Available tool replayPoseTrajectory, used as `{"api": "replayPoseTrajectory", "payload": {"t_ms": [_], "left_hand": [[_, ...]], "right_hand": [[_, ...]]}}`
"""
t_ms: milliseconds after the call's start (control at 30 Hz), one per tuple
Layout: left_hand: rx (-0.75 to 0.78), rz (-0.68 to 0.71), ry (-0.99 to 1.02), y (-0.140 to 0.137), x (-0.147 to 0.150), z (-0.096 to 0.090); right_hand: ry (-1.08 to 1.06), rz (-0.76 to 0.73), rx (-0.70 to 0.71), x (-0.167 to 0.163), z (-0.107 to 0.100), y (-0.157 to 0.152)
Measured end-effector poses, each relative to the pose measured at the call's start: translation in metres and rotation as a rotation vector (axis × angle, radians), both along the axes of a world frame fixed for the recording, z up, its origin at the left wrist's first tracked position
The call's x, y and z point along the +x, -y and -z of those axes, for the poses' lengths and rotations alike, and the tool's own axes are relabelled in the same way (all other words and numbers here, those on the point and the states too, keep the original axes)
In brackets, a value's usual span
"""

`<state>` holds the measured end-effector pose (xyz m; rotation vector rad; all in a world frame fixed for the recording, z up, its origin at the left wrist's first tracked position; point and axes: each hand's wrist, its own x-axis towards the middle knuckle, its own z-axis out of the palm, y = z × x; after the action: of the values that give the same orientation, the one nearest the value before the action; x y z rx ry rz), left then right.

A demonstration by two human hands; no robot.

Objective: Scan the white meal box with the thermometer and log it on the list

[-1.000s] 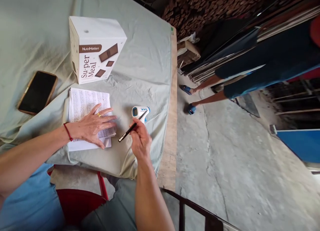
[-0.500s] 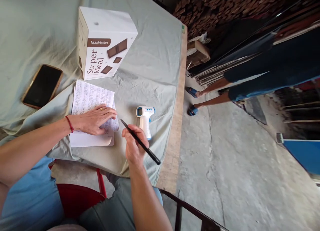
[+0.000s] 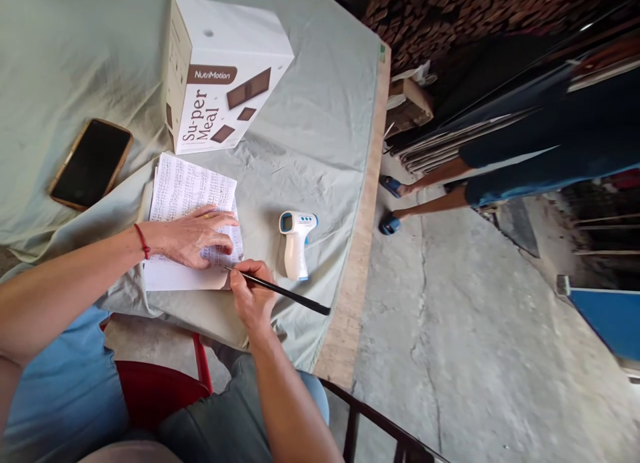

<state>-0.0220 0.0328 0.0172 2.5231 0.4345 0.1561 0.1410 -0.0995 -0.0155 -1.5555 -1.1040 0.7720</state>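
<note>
My left hand (image 3: 200, 236) lies with spread fingers on the sheets of paper (image 3: 187, 183), which are covered in rows of small handwriting. The lower part of the top page is blank. In my right hand (image 3: 254, 293) is a black pen (image 3: 295, 297), gripped near its tip. That tip is at the lower right of the page, close to the last written lines. I cannot tell whether it touches the paper. A white and blue infrared thermometer (image 3: 297, 246) lies to the right of the papers, just beyond my right hand.
A white "Su-per Meal" box (image 3: 225, 83) stands behind the papers on the cloth-covered table (image 3: 330, 103). To the left lies a phone (image 3: 91, 163) with a dark screen. A person's legs in sandals (image 3: 390, 223) are beyond the table's wooden edge (image 3: 345, 329). Stacked wood fills the back.
My right hand has moved left and down with the pen, bringing its tip from beside the papers to the page. My left hand stays on the sheets, fingers slightly more spread. The view shifted slightly.
</note>
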Motion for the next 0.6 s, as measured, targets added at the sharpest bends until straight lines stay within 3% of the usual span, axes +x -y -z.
{"api": "replayPoseTrajectory", "payload": {"t_ms": [233, 600], "left_hand": [[0.006, -0.009, 0.02, -0.0002, 0.0008, 0.0043], [0.031, 0.004, 0.001, -0.0004, 0.0009, 0.0013]], "right_hand": [[0.235, -0.13, 0.121, 0.0015, 0.0076, -0.0007], [0.345, -0.187, 0.154, 0.0004, -0.0002, -0.0034]]}}
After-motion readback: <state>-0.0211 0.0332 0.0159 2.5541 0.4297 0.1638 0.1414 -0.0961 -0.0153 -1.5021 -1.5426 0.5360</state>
